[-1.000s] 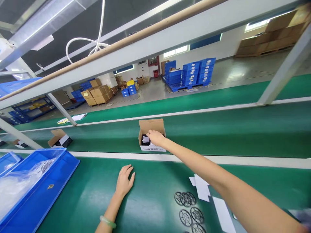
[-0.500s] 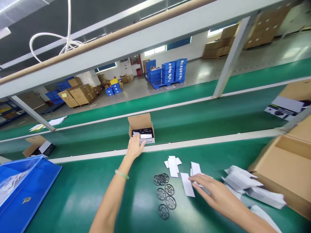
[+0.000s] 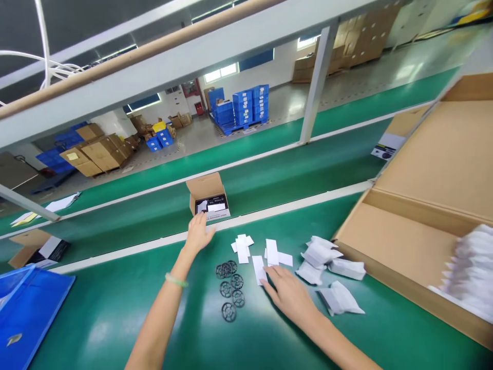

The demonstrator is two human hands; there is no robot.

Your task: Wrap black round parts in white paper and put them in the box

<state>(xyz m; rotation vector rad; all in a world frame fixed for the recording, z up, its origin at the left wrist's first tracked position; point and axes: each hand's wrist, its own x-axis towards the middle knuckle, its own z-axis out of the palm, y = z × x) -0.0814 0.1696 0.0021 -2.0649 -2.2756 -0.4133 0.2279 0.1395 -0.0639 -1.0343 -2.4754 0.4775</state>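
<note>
A small open cardboard box [image 3: 208, 198] with black and white contents stands on the green conveyor belt. My left hand [image 3: 199, 232], fingers spread, reaches to its near side and touches or almost touches it. My right hand [image 3: 287, 293] lies flat on the green table, fingertips on a white paper slip [image 3: 259, 269]. More white slips [image 3: 242, 246] lie just beyond it. Several black round grille parts [image 3: 230, 288] sit between my two hands. White plastic packets [image 3: 319, 254] lie to the right of my right hand.
A large open cardboard carton [image 3: 423, 216] with white packets inside fills the right side. A blue plastic bin [image 3: 26, 308] stands at the left. Another small open box [image 3: 36, 246] rides the belt at far left. A metal frame beam [image 3: 173, 67] crosses overhead.
My right hand drew back from the small box to the paper slips. My left hand moved up from the table to the box. The view swung right, revealing the carton.
</note>
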